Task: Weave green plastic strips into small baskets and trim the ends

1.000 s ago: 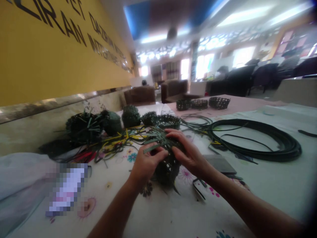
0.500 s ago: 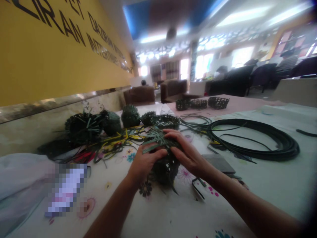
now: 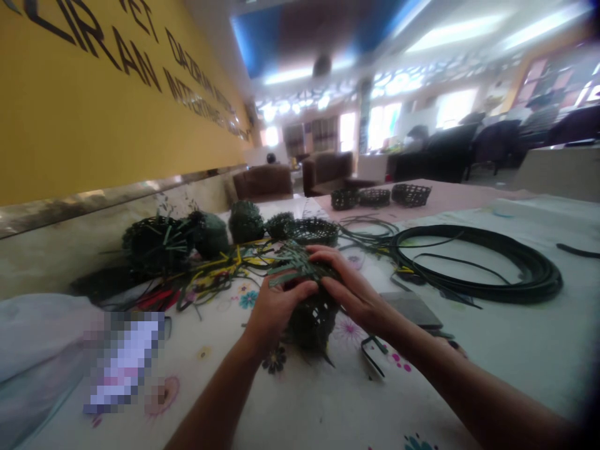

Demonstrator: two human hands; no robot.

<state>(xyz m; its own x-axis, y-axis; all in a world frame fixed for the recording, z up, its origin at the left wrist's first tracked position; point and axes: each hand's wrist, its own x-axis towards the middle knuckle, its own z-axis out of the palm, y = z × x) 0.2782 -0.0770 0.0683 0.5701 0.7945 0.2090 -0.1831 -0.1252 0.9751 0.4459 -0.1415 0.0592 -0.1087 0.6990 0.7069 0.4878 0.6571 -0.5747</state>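
Note:
A small dark green woven basket [image 3: 312, 328] stands on the flowered tablecloth in front of me, with loose strip ends [image 3: 293, 259] sticking out over its top. My left hand [image 3: 276, 306] grips the basket's upper left side, thumb across the top edge. From the right, my right hand [image 3: 349, 284] closes on the strips and rim, its fingers curled over the top. The thumbs lie close to each other near the middle of the rim. Part of the basket is hidden behind both hands.
A coil of dark strip [image 3: 539, 275] lies to the right, beside a grey flat block [image 3: 412, 310]. Several woven baskets [image 3: 246, 222] stand at the back left, near yellow and green strips [image 3: 225, 262]. Three baskets [image 3: 410, 195] sit on a pink cloth. A pixelated item [image 3: 126, 362] lies left.
The view has shifted very slightly. Both hands keep almost the same hold on the basket, and nothing else has visibly moved.

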